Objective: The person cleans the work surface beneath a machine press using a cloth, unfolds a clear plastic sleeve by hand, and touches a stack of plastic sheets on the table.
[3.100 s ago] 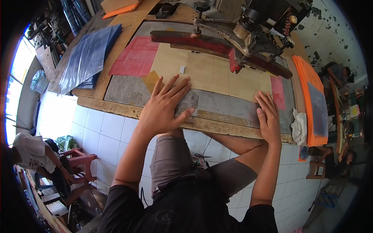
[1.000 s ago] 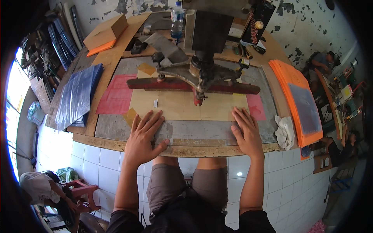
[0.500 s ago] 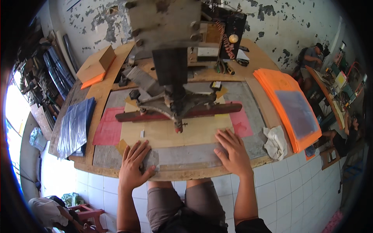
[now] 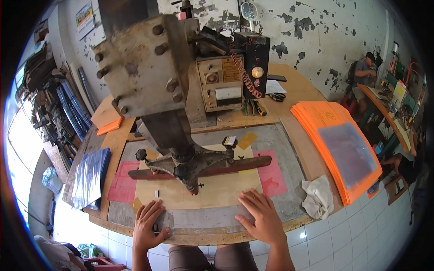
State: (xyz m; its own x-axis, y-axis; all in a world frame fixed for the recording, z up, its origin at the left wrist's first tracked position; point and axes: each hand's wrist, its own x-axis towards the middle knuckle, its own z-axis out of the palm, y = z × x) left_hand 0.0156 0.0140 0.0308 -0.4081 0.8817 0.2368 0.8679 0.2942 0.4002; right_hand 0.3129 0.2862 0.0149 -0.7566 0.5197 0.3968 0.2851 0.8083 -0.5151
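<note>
My left hand rests palm down with fingers spread, at the near left corner of a tan sheet on the grey work plate. Fingers stretched out flat, my right hand touches the sheet's near right edge. Neither hand grips anything. Over the sheet stands a heavy press head carrying a long reddish bar; whether the bar touches the sheet I cannot tell. Pink pieces show at both sides of the sheet. Near my left fingers lies a small white piece.
Orange sleeves with clear windows are stacked at right, beside a crumpled white cloth. Clear-and-dark plastic sheets lie at left. A control box, pliers and scissors are behind. A person sits at the far right.
The view has tilted upward, so more of the press head and control box shows. Both hands stay flat at the sheet's near edge.
</note>
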